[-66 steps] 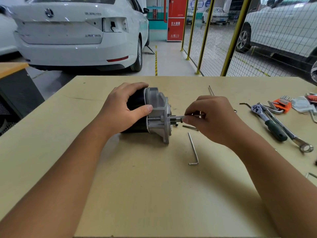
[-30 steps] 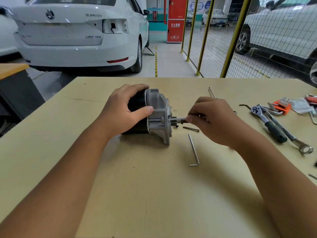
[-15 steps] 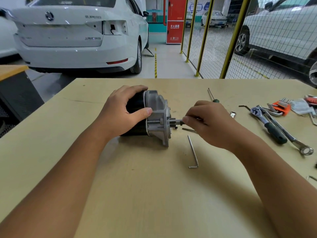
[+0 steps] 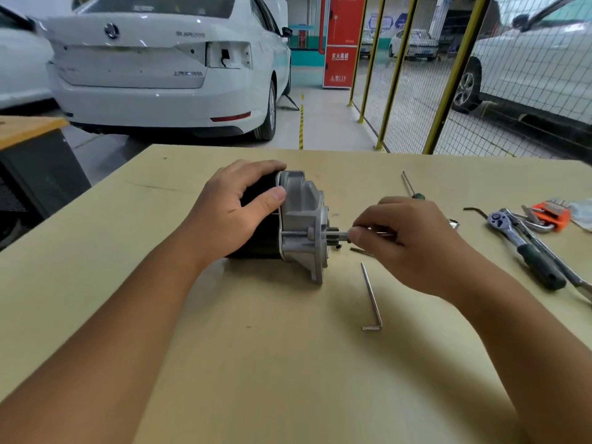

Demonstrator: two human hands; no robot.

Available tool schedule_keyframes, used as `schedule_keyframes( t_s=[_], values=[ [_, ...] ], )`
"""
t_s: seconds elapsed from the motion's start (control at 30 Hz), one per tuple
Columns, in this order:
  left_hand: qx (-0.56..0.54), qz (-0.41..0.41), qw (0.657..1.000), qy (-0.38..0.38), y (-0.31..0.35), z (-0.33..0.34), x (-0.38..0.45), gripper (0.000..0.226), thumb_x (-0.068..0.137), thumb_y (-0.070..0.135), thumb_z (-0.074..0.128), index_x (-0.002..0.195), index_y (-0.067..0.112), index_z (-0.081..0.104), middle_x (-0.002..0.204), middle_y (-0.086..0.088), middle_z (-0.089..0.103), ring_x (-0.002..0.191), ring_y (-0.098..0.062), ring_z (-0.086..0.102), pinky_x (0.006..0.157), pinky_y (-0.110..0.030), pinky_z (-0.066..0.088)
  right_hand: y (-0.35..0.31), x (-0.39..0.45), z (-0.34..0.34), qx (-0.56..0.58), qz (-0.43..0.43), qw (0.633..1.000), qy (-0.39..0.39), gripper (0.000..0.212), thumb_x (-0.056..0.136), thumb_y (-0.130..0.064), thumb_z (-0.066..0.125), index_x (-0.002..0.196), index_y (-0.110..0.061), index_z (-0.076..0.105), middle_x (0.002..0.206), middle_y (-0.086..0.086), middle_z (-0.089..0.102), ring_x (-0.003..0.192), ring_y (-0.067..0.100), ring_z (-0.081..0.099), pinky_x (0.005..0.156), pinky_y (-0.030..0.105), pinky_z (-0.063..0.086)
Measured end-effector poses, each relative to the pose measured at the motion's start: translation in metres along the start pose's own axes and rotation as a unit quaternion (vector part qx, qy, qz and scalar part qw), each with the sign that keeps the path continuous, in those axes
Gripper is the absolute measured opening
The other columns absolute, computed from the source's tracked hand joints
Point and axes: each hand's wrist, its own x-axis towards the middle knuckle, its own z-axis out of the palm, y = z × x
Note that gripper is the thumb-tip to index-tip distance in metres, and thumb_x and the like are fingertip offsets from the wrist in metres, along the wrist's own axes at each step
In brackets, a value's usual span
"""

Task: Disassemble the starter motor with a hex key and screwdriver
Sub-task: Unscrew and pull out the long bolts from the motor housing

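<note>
Gripping starter motor point(image 4: 302, 219) with left hand point(image 4: 234, 213), right hand point(image 4: 407, 241) fingers pinching its bolt point(image 4: 339, 236), cabinet point(image 4: 340, 43) perhaps reading "119".

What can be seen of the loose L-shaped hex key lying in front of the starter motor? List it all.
The L-shaped hex key is a thin rod of bare silvery metal, apparently steel. It lies flat on the wooden table, its long arm running toward the starter motor and its short bent end nearest the camera, pointing left. Neither hand touches it.
</note>
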Motion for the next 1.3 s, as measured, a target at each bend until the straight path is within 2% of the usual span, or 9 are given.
schedule_keyframes(
  t_s=[0.23,0.4,0.47,0.6,0.73,0.83,1.03,1.2,1.3],
  values=[
    [0.011,-0.006,1.000,0.012,0.005,0.001,0.001,0.045,0.095,0.038,0.053,0.137,0.029,0.065,0.126,0.011,0.065,0.124,-0.017,0.052,0.110,-0.033,0.039,-0.003,0.002,0.002,-0.016,-0.015,1.000,0.018,0.006,0.086,-0.022,0.079,0.081,-0.020,0.077,0.076,-0.011,0.062,0.071,0.006,0.057,0.065,0.029,0.046],
    [0.052,0.003,0.998,0.044,0.008,0.007,0.000,0.043,0.093,0.034,0.054,0.132,0.025,0.069,0.122,0.009,0.068,0.121,-0.022,0.052,0.104,-0.020,0.033,0.001,0.001,0.005,-0.007,-0.013,0.999,0.035,0.007,0.080,-0.023,0.084,0.081,-0.021,0.078,0.074,-0.015,0.063,0.070,0.001,0.058,0.061,0.007,0.038],
    [0.048,0.003,0.997,0.052,0.008,0.008,0.000,0.043,0.092,0.033,0.054,0.131,0.024,0.070,0.121,0.010,0.068,0.120,-0.021,0.052,0.102,-0.014,0.032,0.003,-0.001,0.005,0.017,-0.005,1.000,0.017,0.007,0.082,-0.029,0.081,0.080,-0.025,0.076,0.068,-0.017,0.063,0.070,0.000,0.058,0.057,0.009,0.037],
    [0.039,0.007,0.998,0.058,0.008,0.008,0.000,0.043,0.091,0.030,0.055,0.130,0.025,0.071,0.121,0.014,0.068,0.121,-0.018,0.054,0.105,-0.021,0.037,0.003,-0.002,0.006,0.035,-0.006,0.999,-0.010,0.019,0.090,-0.037,0.070,0.077,-0.024,0.071,0.057,-0.010,0.056,0.062,0.011,0.054,0.051,0.020,0.037],
    [0.002,0.000,0.998,0.061,0.007,0.008,0.001,0.041,0.092,0.027,0.056,0.130,0.022,0.072,0.123,0.011,0.070,0.123,-0.016,0.058,0.112,-0.041,0.042,0.007,0.001,0.000,0.008,0.011,0.999,-0.046,0.024,0.095,-0.027,0.064,0.077,-0.013,0.071,0.064,-0.002,0.060,0.069,0.014,0.053,0.059,0.022,0.037],
    [0.008,0.004,0.998,0.064,0.007,0.008,0.001,0.041,0.092,0.027,0.057,0.129,0.022,0.072,0.122,0.009,0.070,0.122,-0.018,0.059,0.112,-0.044,0.043,0.006,0.002,-0.004,-0.024,0.003,0.997,-0.067,0.017,0.095,-0.025,0.066,0.085,-0.014,0.074,0.073,-0.005,0.062,0.071,0.009,0.054,0.062,0.016,0.036],
    [0.006,0.004,0.999,0.046,0.007,0.006,-0.002,0.047,0.086,0.030,0.064,0.132,0.022,0.070,0.123,0.010,0.069,0.121,-0.018,0.057,0.110,-0.043,0.044,0.002,0.001,-0.006,-0.034,0.005,0.999,-0.023,0.008,0.086,-0.029,0.078,0.083,-0.025,0.072,0.076,-0.014,0.061,0.073,0.005,0.055,0.066,0.030,0.043],
    [0.004,0.006,1.000,-0.001,0.007,0.000,-0.004,0.068,0.075,0.055,0.072,0.138,0.031,0.063,0.128,0.017,0.063,0.126,-0.016,0.054,0.108,-0.048,0.047,0.002,0.002,-0.002,-0.021,0.014,1.000,-0.019,0.012,0.090,-0.030,0.072,0.083,-0.022,0.066,0.075,-0.012,0.059,0.074,-0.001,0.052,0.062,0.010,0.033],
    [0.005,0.001,1.000,0.000,0.008,0.000,-0.005,0.076,0.068,0.061,0.074,0.138,0.034,0.062,0.128,0.017,0.062,0.127,-0.015,0.054,0.105,-0.050,0.050,-0.001,0.002,-0.002,-0.004,0.022,1.000,-0.015,0.014,0.095,-0.026,0.065,0.087,-0.016,0.071,0.075,-0.010,0.056,0.075,-0.004,0.051,0.063,0.007,0.031]
  ],
)
